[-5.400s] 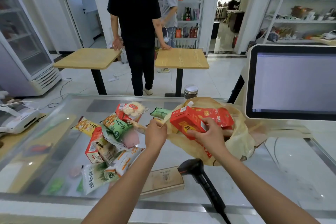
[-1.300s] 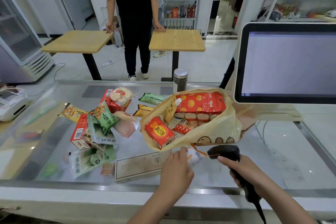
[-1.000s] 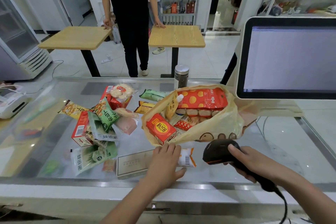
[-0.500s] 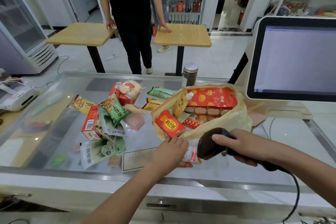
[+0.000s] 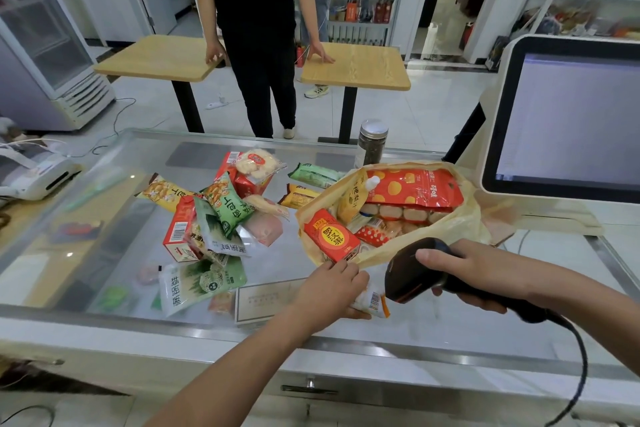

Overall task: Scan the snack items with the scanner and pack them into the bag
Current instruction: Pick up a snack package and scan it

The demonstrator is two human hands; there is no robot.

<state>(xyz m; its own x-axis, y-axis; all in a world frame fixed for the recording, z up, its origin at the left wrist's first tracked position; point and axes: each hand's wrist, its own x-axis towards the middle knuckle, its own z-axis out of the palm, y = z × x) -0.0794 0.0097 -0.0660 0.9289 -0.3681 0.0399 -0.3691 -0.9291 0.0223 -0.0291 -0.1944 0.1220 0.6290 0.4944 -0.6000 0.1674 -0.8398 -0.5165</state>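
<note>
White with orange edges, the small snack packet [image 5: 372,302] sits low over the glass tabletop [image 5: 86,229] near its front edge, with the barcode facing up. I cannot tell whether it touches the glass. My left hand [image 5: 329,288] has its grip clamped on the packet's left part, fingers on top and thumb beneath.

At 3 o'clock from the packet, just beside it, is the black scanner [image 5: 412,274], its head aimed at the barcode. My right hand [image 5: 467,270] has its grip wrapped around the handle, with the index finger laid over the top. The cable drops away past the front edge.

At 12 o'clock, just beyond my left fingertips, the tan plastic bag [image 5: 464,229] lies with its mouth open toward me. Inside are a red box [image 5: 330,236] at the mouth's left, a yellow pouch [image 5: 355,196] and a red packet with orange dots [image 5: 412,189].

At 9 o'clock, partly under my left wrist, lies a flat pale card box [image 5: 263,298]. At 10 o'clock, well apart from the packet, a loose pile of snacks waits: a green packet [image 5: 227,203], a red carton [image 5: 180,232] and a green-and-white packet [image 5: 201,282].

A lidded jar [image 5: 371,142] stands beyond the bag, and a monitor [image 5: 571,121] rises at 2 o'clock.
</note>
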